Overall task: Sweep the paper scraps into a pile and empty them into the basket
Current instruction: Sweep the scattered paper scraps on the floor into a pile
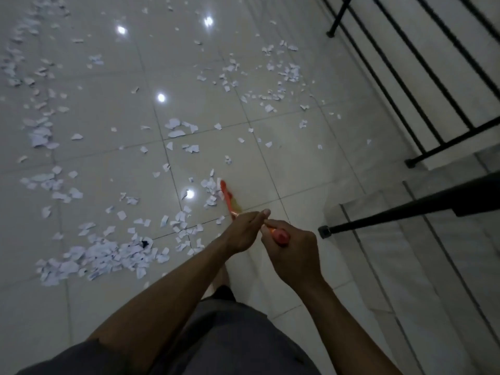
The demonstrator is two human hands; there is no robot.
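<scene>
White paper scraps [189,147] lie scattered over the glossy tiled floor. A denser heap of scraps [100,257] sits at the lower left, near my feet. I hold an orange broom [227,197] with both hands; its head rests on the floor beside a small cluster of scraps [211,189]. My left hand [243,231] grips the handle lower down. My right hand [290,251] is closed around the handle's orange top end. No basket is in view.
A black metal railing [422,85] runs along the right side, with its posts fixed to the floor. Below it a stair step [405,239] and a black handrail [405,209] drop away at the right. Bright ceiling lights reflect off the tiles.
</scene>
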